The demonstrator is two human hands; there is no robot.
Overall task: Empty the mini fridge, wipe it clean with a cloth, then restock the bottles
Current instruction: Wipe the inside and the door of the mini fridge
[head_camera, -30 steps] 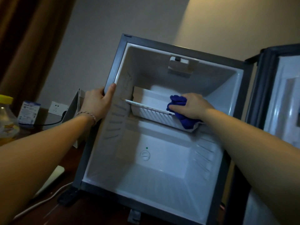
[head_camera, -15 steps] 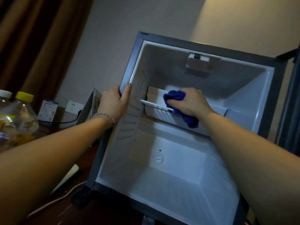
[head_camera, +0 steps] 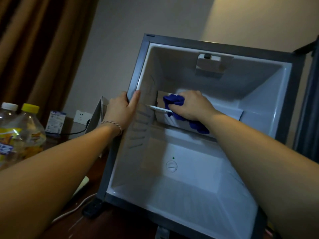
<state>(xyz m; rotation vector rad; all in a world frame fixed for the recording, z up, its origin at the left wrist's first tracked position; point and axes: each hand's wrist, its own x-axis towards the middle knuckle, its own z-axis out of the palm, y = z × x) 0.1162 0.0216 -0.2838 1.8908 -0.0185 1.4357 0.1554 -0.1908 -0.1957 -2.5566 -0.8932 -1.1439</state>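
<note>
Inside the mini fridge (head_camera: pixel 198 187), right hand (head_camera: pixel 191 106) gripping blue cloth (head_camera: pixel 174 102), on shelf (head_camera: pixel 160 110)

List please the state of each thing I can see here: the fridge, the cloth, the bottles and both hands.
Mini fridge: door open, no bottles inside.
Shelf: in place inside the fridge.
Blue cloth: bunched, pressed on the shelf.
Right hand: grips the cloth.
Left hand: holds the fridge's left front edge.
Bottles: capped, upright, outside on the left.
</note>
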